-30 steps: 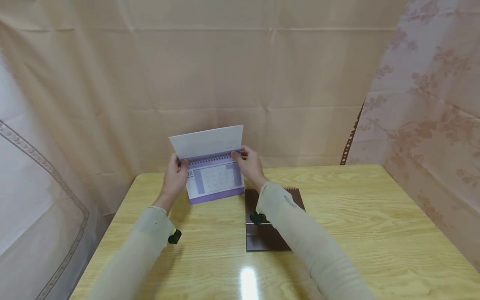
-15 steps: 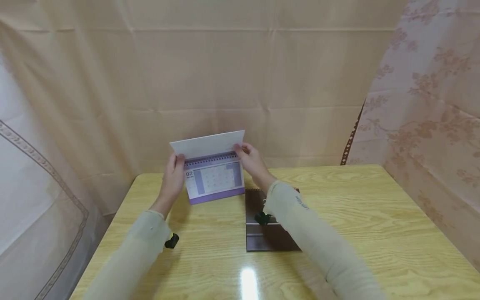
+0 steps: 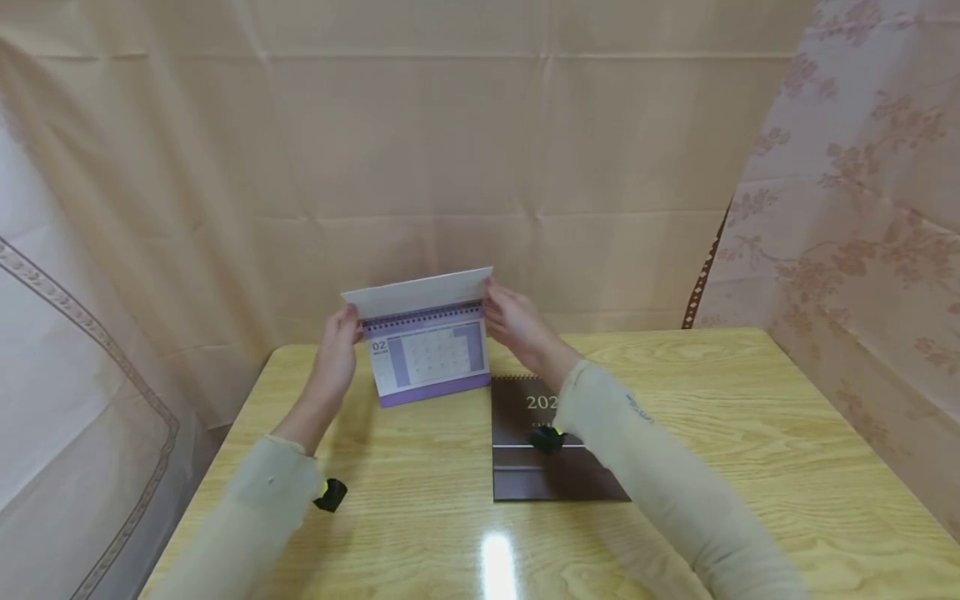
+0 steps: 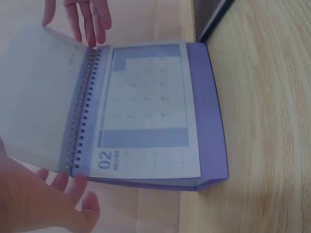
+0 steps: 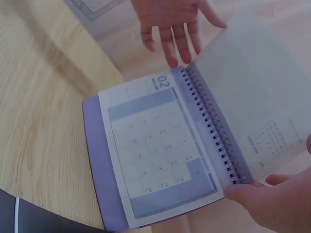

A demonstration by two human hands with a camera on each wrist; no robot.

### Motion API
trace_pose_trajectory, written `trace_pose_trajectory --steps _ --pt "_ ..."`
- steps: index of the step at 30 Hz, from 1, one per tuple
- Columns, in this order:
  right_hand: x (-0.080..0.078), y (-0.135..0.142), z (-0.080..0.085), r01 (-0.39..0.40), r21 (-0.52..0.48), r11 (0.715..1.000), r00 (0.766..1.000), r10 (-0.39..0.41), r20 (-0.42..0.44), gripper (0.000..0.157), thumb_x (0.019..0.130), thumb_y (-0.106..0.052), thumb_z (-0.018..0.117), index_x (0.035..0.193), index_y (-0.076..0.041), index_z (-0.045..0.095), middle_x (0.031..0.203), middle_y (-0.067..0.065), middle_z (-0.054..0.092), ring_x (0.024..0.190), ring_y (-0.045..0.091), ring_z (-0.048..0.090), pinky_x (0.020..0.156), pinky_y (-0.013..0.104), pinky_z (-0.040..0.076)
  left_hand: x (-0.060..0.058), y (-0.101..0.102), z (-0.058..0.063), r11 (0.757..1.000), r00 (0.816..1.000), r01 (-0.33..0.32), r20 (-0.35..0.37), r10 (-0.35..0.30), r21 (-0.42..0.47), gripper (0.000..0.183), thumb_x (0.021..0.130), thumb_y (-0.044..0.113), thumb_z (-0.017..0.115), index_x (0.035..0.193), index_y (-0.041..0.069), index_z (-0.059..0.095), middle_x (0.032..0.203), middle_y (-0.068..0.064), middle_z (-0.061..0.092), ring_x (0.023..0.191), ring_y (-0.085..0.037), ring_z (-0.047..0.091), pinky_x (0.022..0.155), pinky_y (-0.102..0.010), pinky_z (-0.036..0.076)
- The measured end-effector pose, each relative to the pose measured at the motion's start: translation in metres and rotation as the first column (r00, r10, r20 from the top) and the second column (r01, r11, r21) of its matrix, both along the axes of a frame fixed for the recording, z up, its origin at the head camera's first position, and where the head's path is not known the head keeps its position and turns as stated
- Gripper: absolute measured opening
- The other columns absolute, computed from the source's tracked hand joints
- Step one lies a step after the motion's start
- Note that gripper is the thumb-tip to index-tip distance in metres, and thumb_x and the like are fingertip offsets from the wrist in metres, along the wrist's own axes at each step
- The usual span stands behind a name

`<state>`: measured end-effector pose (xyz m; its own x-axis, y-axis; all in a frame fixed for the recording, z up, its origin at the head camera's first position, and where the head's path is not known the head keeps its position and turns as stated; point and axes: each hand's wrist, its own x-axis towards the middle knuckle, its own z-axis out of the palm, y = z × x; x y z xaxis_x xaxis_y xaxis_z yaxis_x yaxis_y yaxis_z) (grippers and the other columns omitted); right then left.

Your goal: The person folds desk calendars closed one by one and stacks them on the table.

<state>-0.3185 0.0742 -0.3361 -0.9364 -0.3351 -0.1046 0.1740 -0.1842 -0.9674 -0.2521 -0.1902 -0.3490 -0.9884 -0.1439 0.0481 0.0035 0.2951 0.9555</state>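
A purple-and-white desk calendar (image 3: pixel 431 357) stands tilted back on the table, its February grid facing me. The white page (image 3: pixel 420 290) above its spiral binding (image 4: pixel 80 111) slants up and away at the back. My left hand (image 3: pixel 335 358) is at the left end of the binding, fingers fairly straight and spread beside it. At the opposite end my right hand (image 3: pixel 525 329) holds its fingers extended along the side edge. In the right wrist view, the left thumb (image 5: pixel 214 15) is right at the edge of the raised page.
A dark brown spiral calendar (image 3: pixel 525 483) lies on the wooden table (image 3: pixel 712 450), right of the purple one and partly hidden under my right sleeve (image 3: pixel 645 450). Beige cloth (image 3: pixel 420 150) hangs behind the table, and a floral cloth (image 3: pixel 877 183) hangs at the right.
Both thumbs have come off the front of the calendar, and the hands have moved apart to its sides. The raised page has sunk further back. More of the brown calendar shows.
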Motion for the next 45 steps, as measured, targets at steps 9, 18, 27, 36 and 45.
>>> trace_pose_trajectory --steps 9,18,27,36,45 --pt "0.009 0.008 0.003 -0.057 -0.036 0.998 0.998 0.057 0.000 0.065 0.110 -0.043 0.036 0.158 0.000 0.026 0.163 0.021 0.025 0.150 0.035 0.024 0.121 0.047 0.021 0.011 0.004 0.011 0.999 0.999 0.033 0.036 -0.034 0.031 0.079 0.105 0.063 0.016 0.158 0.005 0.022 0.160 -0.022 0.030 0.145 -0.042 0.030 0.119 -0.061 0.012" --pt "0.013 0.018 -0.001 -0.076 -0.089 0.993 0.997 0.079 0.020 0.065 0.111 -0.040 0.036 0.156 0.005 0.026 0.163 0.020 0.027 0.151 0.035 0.023 0.121 0.046 0.022 0.023 0.006 0.018 0.981 0.991 0.068 0.098 -0.087 0.181 0.082 0.105 0.061 0.011 0.161 0.001 0.014 0.163 -0.021 0.025 0.149 -0.037 0.027 0.118 -0.058 0.016" --pt "0.019 0.024 -0.009 -0.105 -0.088 0.991 0.994 0.108 0.028 0.056 0.110 -0.033 0.040 0.149 0.007 0.038 0.159 0.022 0.034 0.149 0.040 0.025 0.120 0.051 0.022 0.037 -0.002 0.011 0.976 0.981 0.139 0.112 -0.159 0.168 0.077 0.108 0.056 0.012 0.159 -0.002 0.017 0.162 -0.024 0.024 0.148 -0.040 0.027 0.117 -0.058 0.019" --pt "0.020 0.028 -0.023 -0.082 -0.085 0.993 0.997 0.083 0.004 0.045 0.107 -0.019 0.045 0.145 0.004 0.048 0.129 0.008 0.060 0.132 0.030 0.047 0.117 0.052 0.029 0.048 -0.016 -0.005 0.964 0.967 0.226 0.089 -0.240 0.142 0.065 0.110 0.051 0.026 0.157 0.006 0.027 0.156 -0.020 0.033 0.141 -0.041 0.037 0.112 -0.057 0.030" --pt "0.018 0.031 -0.034 -0.084 -0.003 0.996 0.996 0.084 -0.012 0.044 0.108 -0.024 0.047 0.142 0.004 0.049 0.124 0.007 0.060 0.127 0.029 0.051 0.115 0.053 0.031 0.050 -0.022 -0.013 0.978 0.977 0.186 0.086 -0.195 0.095 0.056 0.110 0.029 0.045 0.158 0.004 0.029 0.136 -0.015 0.050 0.110 -0.018 0.060 0.091 -0.032 0.050"
